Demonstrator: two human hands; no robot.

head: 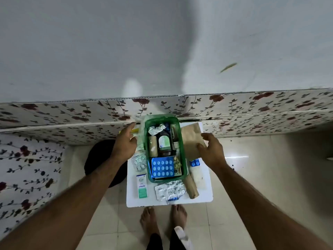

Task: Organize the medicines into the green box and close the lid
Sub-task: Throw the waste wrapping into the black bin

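The green box (148,156) stands lidless on a small white table (201,200). Inside lie a dark syrup bottle (164,142), a blue blister pack (162,168), a foil strip and a brown roll. The clear lid (140,139) lies left of the box, partly under my left hand (125,144), which hovers with its fingers apart. My right hand (211,150) rests on the edge of a brown paper bag (191,139) right of the box, fingers spread. Foil blister strips (170,190), a white and green carton (142,185), a brown roll (191,186) and another blue pack (195,162) lie around the box.
The table stands against a low wall with flowered covering (252,105). A dark round object (102,159) sits on the tiled floor left of the table. My bare feet (162,219) stand at the table's near edge. More blister strips (139,164) lie left of the box.
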